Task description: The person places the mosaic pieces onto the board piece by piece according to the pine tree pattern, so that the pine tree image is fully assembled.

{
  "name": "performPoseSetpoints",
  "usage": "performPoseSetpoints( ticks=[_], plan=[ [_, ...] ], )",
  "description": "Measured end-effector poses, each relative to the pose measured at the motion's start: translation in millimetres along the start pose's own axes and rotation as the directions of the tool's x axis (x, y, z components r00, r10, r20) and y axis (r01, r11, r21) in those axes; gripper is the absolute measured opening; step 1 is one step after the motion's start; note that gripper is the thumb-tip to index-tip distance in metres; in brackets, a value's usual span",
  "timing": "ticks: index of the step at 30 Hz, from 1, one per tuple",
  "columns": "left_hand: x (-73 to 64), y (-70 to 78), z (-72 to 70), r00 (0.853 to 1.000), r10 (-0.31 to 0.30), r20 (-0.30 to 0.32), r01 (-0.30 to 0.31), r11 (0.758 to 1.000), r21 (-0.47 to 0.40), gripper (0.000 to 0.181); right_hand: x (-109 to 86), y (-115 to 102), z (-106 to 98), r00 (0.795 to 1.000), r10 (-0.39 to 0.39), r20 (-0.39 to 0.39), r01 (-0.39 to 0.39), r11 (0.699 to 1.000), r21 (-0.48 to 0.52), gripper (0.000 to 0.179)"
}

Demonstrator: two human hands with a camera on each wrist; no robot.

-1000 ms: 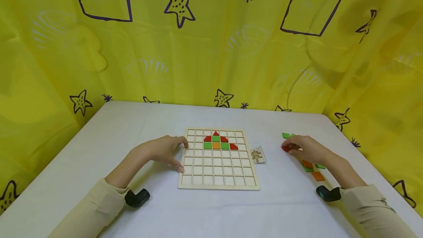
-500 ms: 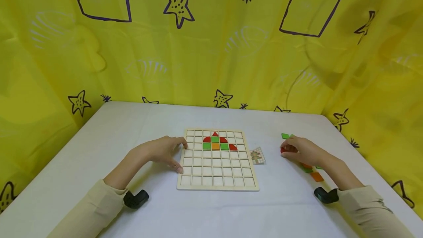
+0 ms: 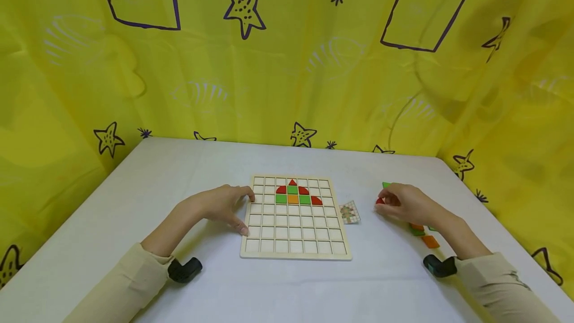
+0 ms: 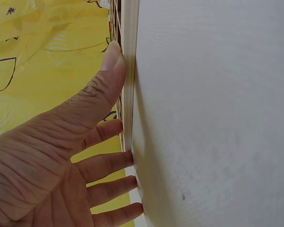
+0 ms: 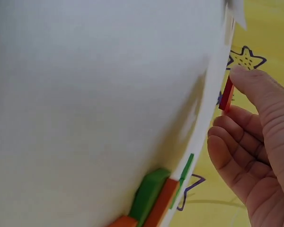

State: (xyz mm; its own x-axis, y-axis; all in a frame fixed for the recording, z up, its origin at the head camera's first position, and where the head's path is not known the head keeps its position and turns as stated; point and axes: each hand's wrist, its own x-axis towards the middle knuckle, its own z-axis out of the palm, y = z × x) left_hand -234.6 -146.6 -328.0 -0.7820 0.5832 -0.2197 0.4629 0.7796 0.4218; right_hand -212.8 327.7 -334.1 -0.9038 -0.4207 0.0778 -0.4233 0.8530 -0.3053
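Observation:
A wooden grid board (image 3: 296, 255) lies flat on the table, with red, green and orange tiles set in several cells of its upper rows. At its left edge, my left hand (image 3: 221, 206) rests its thumb and fingertips on the frame, the fingers spread and fairly straight. In the left wrist view the thumb (image 4: 111, 61) lies along the board's wooden side (image 4: 129, 71). Right of the board, my right hand (image 3: 405, 203) pinches a small red tile (image 5: 226, 96) between thumb and fingers. That tile is held above the table and partly hidden by the fingers.
A small printed pattern card (image 3: 350, 212) lies beside the board's right edge. Loose tiles lie under and around the right hand, among them an orange tile (image 3: 430, 242) and a green tile (image 5: 149, 194). A yellow patterned curtain (image 3: 269, 74) encloses the table.
My right hand has lifted the red tile from beside the loose tiles and moved slightly left toward the board. The left hand has stayed at the board's edge.

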Motion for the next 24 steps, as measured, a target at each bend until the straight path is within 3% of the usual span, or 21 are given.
performPoseSetpoints(
  ticks=[7, 24],
  plan=[
    [1.5, -1.8, 1.2, 1.000, -0.005, 0.003, 0.005, 1.000, 0.010, 0.070, 7.5, -14, -3, 0.989, -0.104, -0.103, 0.105, 0.995, 0.001, 0.025],
    [0.7, -0.9, -0.5, 1.000, 0.000, 0.001, 0.000, 1.000, 0.013, 0.070, 38.5, -56, -2, 0.969, -0.172, -0.177, 0.181, 0.983, 0.033, 0.024]
  ],
)
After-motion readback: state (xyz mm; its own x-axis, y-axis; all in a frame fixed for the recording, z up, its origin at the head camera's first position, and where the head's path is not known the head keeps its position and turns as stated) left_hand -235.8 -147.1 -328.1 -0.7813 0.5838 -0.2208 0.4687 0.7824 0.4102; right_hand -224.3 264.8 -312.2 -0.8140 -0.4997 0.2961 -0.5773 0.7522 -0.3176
